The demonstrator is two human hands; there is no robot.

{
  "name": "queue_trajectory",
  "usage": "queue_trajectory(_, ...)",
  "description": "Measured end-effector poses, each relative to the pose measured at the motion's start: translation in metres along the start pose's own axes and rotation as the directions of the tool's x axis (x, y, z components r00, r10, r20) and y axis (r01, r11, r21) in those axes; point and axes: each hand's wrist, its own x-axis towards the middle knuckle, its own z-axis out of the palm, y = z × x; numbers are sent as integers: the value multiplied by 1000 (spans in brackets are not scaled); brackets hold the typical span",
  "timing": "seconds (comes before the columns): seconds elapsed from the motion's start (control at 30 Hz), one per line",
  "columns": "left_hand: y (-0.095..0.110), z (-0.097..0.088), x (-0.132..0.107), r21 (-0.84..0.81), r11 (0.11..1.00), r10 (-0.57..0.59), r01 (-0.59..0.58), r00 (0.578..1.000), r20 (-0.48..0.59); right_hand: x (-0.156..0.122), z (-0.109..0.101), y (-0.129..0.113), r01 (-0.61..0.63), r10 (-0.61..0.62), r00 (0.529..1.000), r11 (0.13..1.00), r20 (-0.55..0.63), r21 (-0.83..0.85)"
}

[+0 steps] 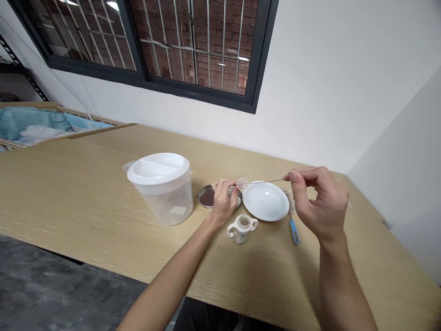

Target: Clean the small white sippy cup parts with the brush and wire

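Note:
Above the rim of a white bowl point(267, 204), my left hand point(224, 196) is closed on a small round translucent teat-like piece point(242, 184). Its exact kind is hard to tell at this size. My right hand point(319, 197) pinches the end of a thin wire brush point(267, 181) between thumb and fingers. The wire runs left across the bowl, and its tip meets the round piece. Below my left hand stands a small clear cup with two white handles point(243, 229), its top uncovered. A blue-handled brush point(294, 227) lies right of the bowl, its bristles partly behind my right hand.
A clear plastic pitcher with a white lid point(158, 170) stands left of my hands. Behind my left hand lies a round metal-rimmed dish point(206, 197). The wooden table point(86, 184) meets a white wall with a barred window. A crib with blue lining point(37, 122) is at far left.

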Motion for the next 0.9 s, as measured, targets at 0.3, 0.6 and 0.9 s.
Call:
queue_trajectory(0.3, 0, 0, 0, 6, 1000, 1, -2, 1000, 9, 0, 0, -1, -1, 1, 1000, 1000, 3, 8)
queue_trajectory(0.6, -2, 1, -1, 14, 1000, -11, 11, 1000, 4, 0, 1, -4, 28, -28, 1000, 999, 0, 22)
queue_trajectory(0.9, -2, 1, -4, 16, 1000, -26, 26, 999, 22, -1, 2, -7, 47, -47, 999, 999, 5, 12)
